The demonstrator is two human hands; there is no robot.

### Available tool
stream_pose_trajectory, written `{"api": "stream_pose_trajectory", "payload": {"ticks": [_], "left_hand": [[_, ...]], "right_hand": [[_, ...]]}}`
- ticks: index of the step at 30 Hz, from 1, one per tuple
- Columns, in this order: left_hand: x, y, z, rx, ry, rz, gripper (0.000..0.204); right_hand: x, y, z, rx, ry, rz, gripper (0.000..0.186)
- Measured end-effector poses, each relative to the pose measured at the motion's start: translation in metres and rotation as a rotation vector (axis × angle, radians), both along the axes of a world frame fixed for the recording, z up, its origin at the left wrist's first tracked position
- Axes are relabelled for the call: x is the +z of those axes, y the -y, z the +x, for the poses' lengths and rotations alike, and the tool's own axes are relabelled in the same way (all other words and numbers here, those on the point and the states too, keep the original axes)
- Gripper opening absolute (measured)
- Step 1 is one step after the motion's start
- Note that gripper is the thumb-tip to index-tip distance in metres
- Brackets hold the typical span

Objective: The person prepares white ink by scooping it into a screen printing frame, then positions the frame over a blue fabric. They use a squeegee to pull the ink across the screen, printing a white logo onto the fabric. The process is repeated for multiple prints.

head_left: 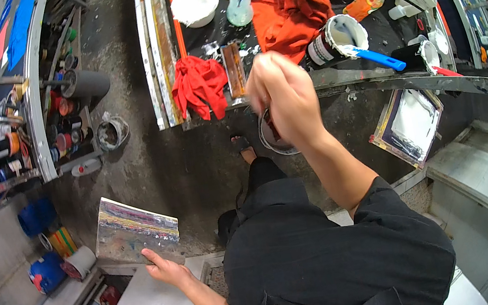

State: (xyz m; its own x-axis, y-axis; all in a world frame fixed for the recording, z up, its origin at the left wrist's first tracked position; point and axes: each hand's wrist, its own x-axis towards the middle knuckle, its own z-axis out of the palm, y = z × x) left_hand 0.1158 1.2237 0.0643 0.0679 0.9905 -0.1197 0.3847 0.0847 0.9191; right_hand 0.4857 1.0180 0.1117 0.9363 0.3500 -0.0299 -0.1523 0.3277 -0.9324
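My left hand (165, 268) grips the lower edge of a flat board (135, 233) streaked with purple, yellow and grey paint, with the thumb on top. It is held out at the left, above the floor. My right hand (283, 92) is raised at the near edge of the dark worktable, its fingers curled closed and slightly blurred. Whatever it may hold is hidden by the fist. Just beyond it lie a brown-stained strip-like piece (234, 70), a red cloth (200, 86) and a larger orange-red cloth (292, 11). A round container (269, 139) shows partly below the fist.
On the worktable stand a white tub (195, 5), a pale bottle (239, 3), an open paint pot (345, 34) and a blue-handled tool (379, 59). A framed screen (409, 126) leans at the right. Shelves of paint jars (4, 149) and a bucket (112, 132) are at the left.
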Motion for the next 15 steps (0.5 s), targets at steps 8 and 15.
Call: {"api": "stream_pose_trajectory", "payload": {"ticks": [8, 15], "left_hand": [[0.004, -0.035, 0.052, -0.142, -0.102, 0.099, 0.074], [-0.014, -0.039, 0.037, -0.138, -0.094, 0.042, 0.058]], "right_hand": [[-0.152, 0.004, 0.153, -0.576, -0.038, -1.245, 0.111], [-0.193, 0.024, 0.215, -0.63, -0.204, -1.298, 0.064]]}}
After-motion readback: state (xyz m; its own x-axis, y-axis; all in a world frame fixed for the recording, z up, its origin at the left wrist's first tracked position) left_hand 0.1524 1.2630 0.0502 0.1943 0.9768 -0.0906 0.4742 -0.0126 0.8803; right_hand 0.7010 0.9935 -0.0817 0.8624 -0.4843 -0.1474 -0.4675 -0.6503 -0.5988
